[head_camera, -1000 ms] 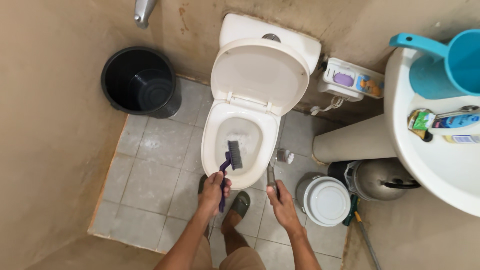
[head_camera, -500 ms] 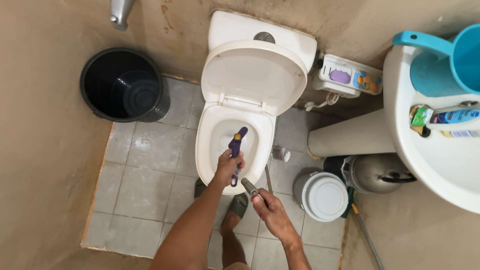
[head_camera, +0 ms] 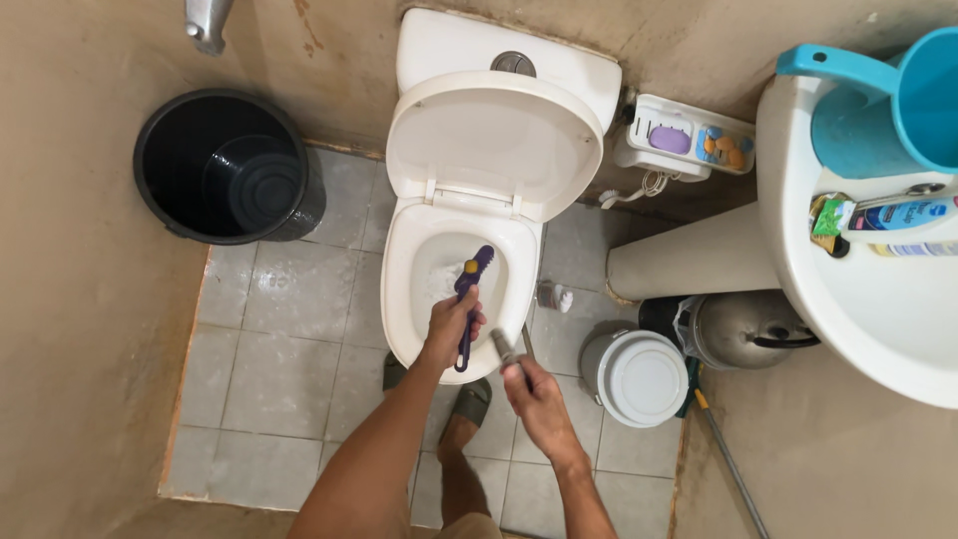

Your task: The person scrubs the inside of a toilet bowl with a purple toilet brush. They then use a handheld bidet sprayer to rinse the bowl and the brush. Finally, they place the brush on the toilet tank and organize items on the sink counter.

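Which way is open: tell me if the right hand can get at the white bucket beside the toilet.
Probably yes. The right hand is beside the bucket, bare floor between them, but it already grips a metal sprayer.

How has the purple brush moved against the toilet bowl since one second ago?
Yes. The purple brush has turned over: its bristles faced up inside the toilet bowl before, now its back shows.

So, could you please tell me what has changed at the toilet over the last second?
The left hand has turned the purple brush over, so its bristles no longer show. The right hand has tilted its metal sprayer toward the toilet bowl. Both grips stay shut; the lid stays up.
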